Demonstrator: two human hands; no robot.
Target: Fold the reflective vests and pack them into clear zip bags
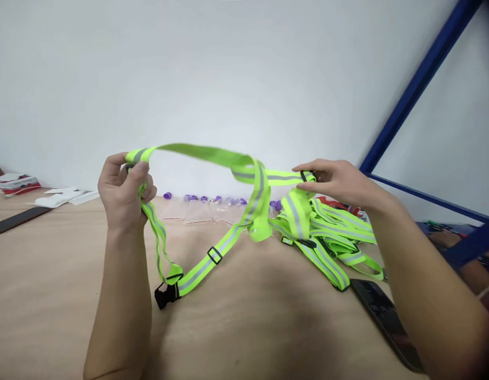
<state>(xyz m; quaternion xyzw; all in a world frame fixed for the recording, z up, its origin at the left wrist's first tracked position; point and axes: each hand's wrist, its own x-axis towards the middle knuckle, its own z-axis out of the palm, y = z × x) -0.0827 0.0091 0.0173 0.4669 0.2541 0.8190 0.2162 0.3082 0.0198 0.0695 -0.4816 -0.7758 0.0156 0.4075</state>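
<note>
A neon-green reflective strap (205,152) with a grey stripe stretches in the air between my two hands. My left hand (128,184) is closed round one part of it, thumb against fingers. My right hand (335,182) pinches another part beside a black slider. From the left hand the strap hangs down to a black buckle (166,295) close to the table, then rises past a black slide adjuster (215,255) to the middle. Below and behind my right hand lies a heap of similar green straps (339,227).
A phone (387,322) lies at the right, by the heap. Small clear bags (199,211) and purple pieces (167,196) line the wall. White papers (64,197) and a dark flat object (20,219) lie left. A blue metal frame (422,79) stands right.
</note>
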